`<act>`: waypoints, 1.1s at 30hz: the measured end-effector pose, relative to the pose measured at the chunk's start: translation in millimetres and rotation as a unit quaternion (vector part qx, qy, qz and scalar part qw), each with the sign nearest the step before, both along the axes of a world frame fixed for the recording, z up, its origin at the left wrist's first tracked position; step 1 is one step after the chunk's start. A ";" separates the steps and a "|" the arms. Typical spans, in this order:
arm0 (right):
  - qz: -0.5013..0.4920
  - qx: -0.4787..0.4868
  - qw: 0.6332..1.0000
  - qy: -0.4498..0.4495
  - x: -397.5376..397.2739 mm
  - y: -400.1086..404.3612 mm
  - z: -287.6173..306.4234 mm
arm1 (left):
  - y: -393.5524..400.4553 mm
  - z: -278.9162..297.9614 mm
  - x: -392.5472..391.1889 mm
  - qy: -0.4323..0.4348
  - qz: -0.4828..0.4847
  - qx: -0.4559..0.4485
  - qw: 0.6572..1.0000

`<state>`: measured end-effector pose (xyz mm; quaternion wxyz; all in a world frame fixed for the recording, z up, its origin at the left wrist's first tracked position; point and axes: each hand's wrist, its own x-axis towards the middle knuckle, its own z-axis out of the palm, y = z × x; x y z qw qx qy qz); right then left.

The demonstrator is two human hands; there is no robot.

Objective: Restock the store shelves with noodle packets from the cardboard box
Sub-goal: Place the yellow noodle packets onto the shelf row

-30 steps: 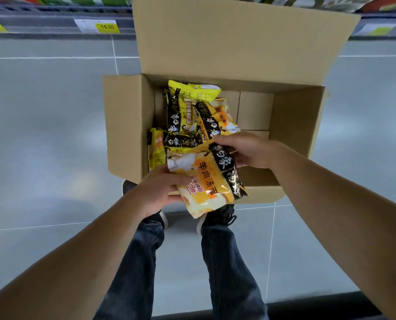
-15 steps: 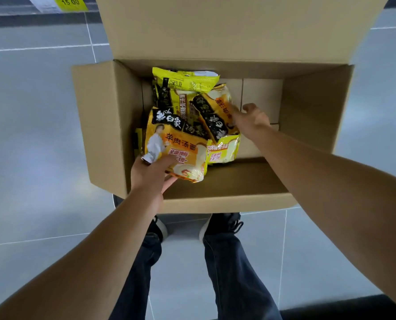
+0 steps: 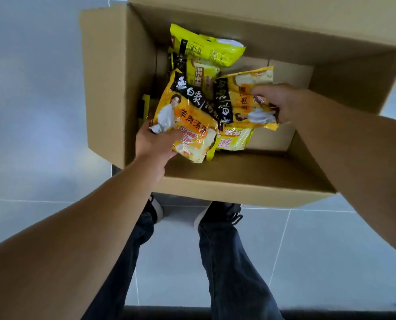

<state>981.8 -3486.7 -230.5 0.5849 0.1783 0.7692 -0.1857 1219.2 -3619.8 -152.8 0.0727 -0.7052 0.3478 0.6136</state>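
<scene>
An open cardboard box [image 3: 114,88] stands on the floor in front of my feet. Inside, toward its left half, lie several noodle packets. My left hand [image 3: 156,146] grips the lower corner of an orange-yellow noodle packet [image 3: 187,121] with black lettering, held over the box's near left part. My right hand [image 3: 278,100] is closed on a second orange noodle packet [image 3: 243,100] lying to the right of the first. A lime-yellow packet [image 3: 206,48] leans at the back. Another yellow packet [image 3: 234,139] lies underneath, partly hidden.
The right half of the box floor [image 3: 273,139] is bare cardboard. The back flap [image 3: 261,12] stands up behind the box. Grey floor tiles [image 3: 35,112] surround it. My dark trousers and black shoes [image 3: 220,215] are just below the box's near wall.
The view has tilted down and closer over the box. My right hand went from resting beside the packets to gripping the second orange packet. My left hand still holds the first packet.
</scene>
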 end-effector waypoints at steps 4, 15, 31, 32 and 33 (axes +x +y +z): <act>-0.113 -0.001 0.994 0.008 16.1 28.5 37.8 | 14.4 22.3 7.7 0.010 -0.007 0.005 1.000; -0.162 -0.029 0.964 0.209 70.6 84.6 281.5 | 40.2 218.2 -13.7 0.048 -0.080 -0.043 0.995; -0.197 -0.094 0.898 0.383 168.0 152.1 576.8 | 71.1 512.2 59.3 0.159 -0.104 -0.119 0.975; -0.206 -0.099 0.890 0.394 178.7 157.2 592.9 | 72.7 529.5 68.5 0.164 -0.100 -0.124 0.973; -0.213 -0.105 0.883 0.404 187.8 161.5 607.3 | 74.2 544.0 75.9 0.170 -0.092 -0.127 0.973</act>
